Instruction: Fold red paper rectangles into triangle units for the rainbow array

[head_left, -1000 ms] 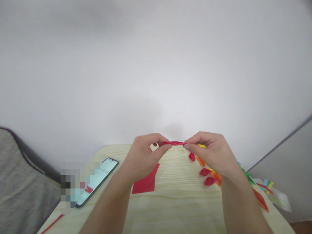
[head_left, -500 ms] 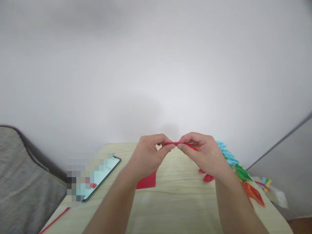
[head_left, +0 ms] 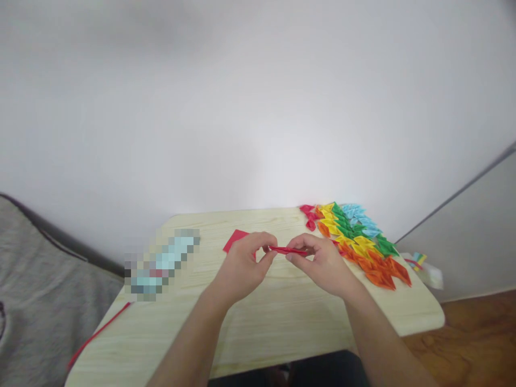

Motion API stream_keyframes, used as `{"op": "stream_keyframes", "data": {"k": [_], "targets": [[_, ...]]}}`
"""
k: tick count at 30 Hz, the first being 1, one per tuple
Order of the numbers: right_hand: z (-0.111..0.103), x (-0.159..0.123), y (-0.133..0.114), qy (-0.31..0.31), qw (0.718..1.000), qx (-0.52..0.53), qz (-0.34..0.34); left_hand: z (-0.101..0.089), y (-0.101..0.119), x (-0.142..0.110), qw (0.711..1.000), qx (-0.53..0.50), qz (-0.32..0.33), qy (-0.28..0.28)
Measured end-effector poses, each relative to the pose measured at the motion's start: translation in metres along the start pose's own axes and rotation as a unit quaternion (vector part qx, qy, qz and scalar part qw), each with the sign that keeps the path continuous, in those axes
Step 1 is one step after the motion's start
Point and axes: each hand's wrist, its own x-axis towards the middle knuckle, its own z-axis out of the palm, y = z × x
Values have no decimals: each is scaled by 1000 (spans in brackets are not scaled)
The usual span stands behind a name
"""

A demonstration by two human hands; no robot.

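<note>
Between both hands, a narrow folded piece of red paper [head_left: 287, 250] is held roughly level above the table. My left hand [head_left: 249, 262] pinches its left end between thumb and fingers. At the other end my right hand [head_left: 316, 259] grips it the same way, its curled fingers hiding part of the paper. Partly behind my left hand, a flat red paper sheet [head_left: 235, 239] lies on the table. Right of my right hand, folded paper pieces in light blue, green, yellow and orange [head_left: 355, 228] lie in slanting rows, with several red folded pieces [head_left: 309, 216] at their far left.
A pale wooden table [head_left: 258, 333] stands against a white wall. On its left lies a partly blurred phone [head_left: 173, 260], with a red cord [head_left: 100, 330] trailing off the edge. Grey fabric [head_left: 44, 306] is at the left; a clear plastic bag [head_left: 431, 275] sits beyond the right edge.
The view has tilted down, showing more of the table and the coloured pieces. Both hands keep hold of the red paper, which now shows more of its width and slopes slightly down to the right.
</note>
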Motion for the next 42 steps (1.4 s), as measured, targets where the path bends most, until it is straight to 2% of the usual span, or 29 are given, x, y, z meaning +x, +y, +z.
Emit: {"op": "stream_keyframes", "data": {"k": [5,10,26,42], "targets": [[20,-42,36,-1,999,-15,44,36,-23,-36,999,28,1,-36],[25,-55,45,-3,997,-64,39,52,-29,-53,997,44,18,-67],[32,-44,40,-51,986,-157,21,65,-30,-62,994,69,43,-77],[33,-40,41,-66,976,-206,16,64,-25,-60,995,66,28,-75]]}}
